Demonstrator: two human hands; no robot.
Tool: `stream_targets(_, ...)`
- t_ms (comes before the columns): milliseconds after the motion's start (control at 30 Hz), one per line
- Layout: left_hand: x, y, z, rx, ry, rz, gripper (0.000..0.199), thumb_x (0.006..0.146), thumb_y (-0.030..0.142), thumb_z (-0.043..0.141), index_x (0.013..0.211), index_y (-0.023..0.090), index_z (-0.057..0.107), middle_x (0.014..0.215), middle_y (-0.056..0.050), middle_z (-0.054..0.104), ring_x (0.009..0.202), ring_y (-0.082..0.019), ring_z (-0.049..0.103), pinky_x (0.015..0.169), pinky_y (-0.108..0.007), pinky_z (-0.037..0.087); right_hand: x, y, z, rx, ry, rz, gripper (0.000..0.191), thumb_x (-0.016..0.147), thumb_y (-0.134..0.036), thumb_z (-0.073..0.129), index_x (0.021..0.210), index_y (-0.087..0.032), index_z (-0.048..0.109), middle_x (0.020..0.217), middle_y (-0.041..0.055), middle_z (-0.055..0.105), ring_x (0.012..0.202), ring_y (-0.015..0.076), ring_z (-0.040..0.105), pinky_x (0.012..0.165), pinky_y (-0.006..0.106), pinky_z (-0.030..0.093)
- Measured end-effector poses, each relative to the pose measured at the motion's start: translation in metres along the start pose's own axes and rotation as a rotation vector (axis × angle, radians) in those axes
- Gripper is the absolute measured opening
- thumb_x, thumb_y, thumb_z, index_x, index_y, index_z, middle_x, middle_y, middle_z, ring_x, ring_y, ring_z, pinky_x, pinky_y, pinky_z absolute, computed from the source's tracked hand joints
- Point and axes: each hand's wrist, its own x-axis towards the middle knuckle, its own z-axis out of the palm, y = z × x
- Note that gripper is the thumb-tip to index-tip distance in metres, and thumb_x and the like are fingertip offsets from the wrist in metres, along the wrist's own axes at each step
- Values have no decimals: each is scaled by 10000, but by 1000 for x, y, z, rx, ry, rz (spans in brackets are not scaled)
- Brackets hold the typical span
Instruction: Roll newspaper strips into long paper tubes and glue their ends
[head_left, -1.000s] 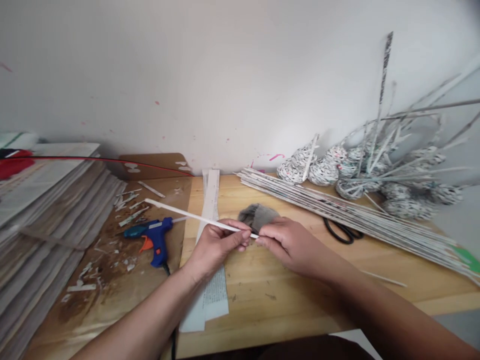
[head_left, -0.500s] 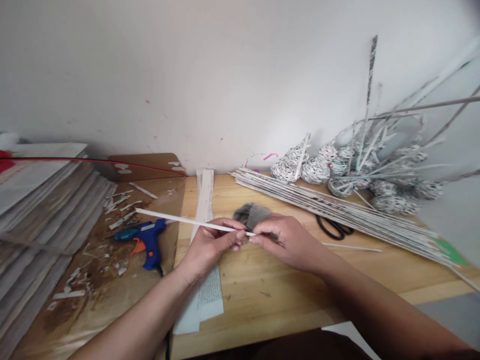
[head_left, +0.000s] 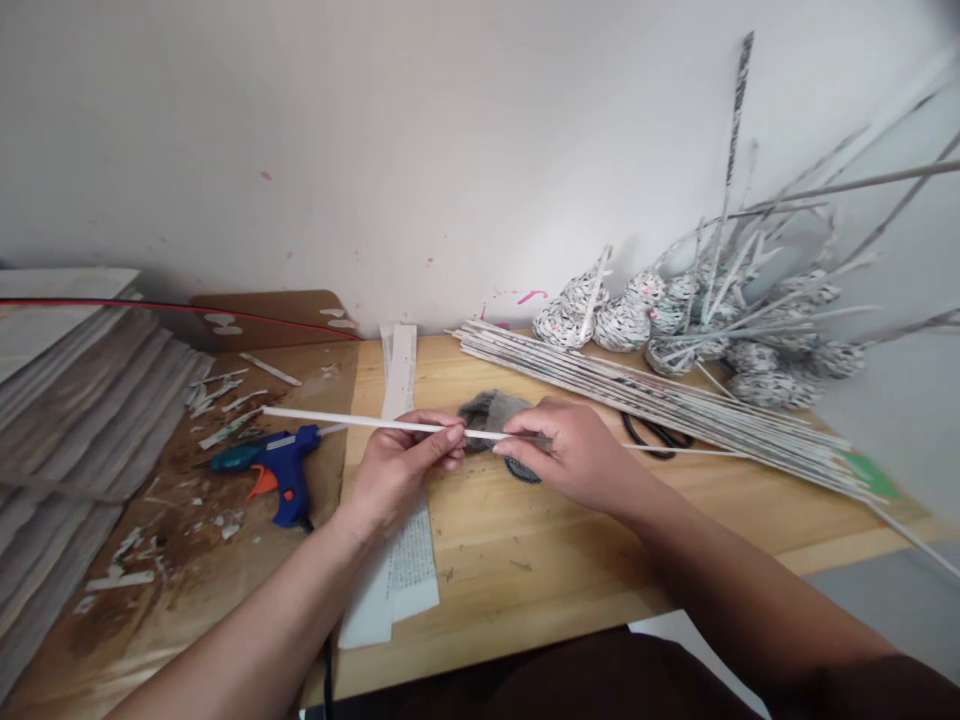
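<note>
A long thin white rolled-paper tube [head_left: 330, 417] runs across in front of me, held in both hands above the table. My left hand [head_left: 405, 455] pinches it between thumb and fingers, its far end pointing left over the glue gun. To the right, my right hand [head_left: 559, 450] closes thumb and fingertips on the tube, a short stretch showing between the hands. A thin white length [head_left: 686, 451] shows beyond my right hand in line with the tube; whether it is one piece is hidden. Behind the hands sits a grey, fuzzy-looking object [head_left: 491, 408], partly covered.
A blue glue gun [head_left: 289, 470] lies among paper scraps on brown cardboard [head_left: 225, 590]. Paper strips [head_left: 401, 370] lie under my left hand. Black scissors handles [head_left: 656, 440] show beside a bundle of paper tubes [head_left: 645, 400]. Woven paper shapes [head_left: 622, 325] stand by the wall.
My hands have moved slightly apart along the tube, opening a longer gap between them. The view has shifted a little, so the table appears further left and higher.
</note>
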Motion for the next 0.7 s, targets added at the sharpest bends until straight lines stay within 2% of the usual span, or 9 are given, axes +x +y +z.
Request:
stream_targets(100,2,6,-1,-22,40,21,236,649,252,812,825,132,710,664,-39,666,610,-117,596,560,-214,468,0,0,-5,-23,-7,4,175,891,-302,576,837,-196,704,670,-4,643,625,118,529,590,241,319)
stream_targets(200,1,9,0,-28,29,15,240,640,250,818,815,127,710,657,-40,666,605,-117,599,567,-217,472,-1,0,-7,-16,-17,16,203,907,-285,546,799,-192,691,628,-18,612,589,105,509,567,239,306)
stream_targets(400,0,2,1,-17,-35,23,192,669,231,800,817,143,714,660,-33,669,613,-111,602,581,-215,474,-3,-4,1,87,-15,13,181,904,-321,561,919,-200,694,740,-3,663,647,113,552,607,235,356)
stream_targets(567,-1,-2,2,-11,-83,5,203,689,237,787,859,144,722,678,-37,674,636,-112,601,597,-221,476,-1,-5,10,53,53,-83,166,902,-254,551,850,-190,695,728,19,657,705,141,560,665,252,379)
stream_targets(700,-3,-2,4,15,-86,-9,259,665,261,802,876,136,721,713,-53,688,648,-126,611,597,-236,483,1,-4,15,26,110,-114,149,889,-272,569,852,-196,692,744,28,678,718,155,574,687,267,397)
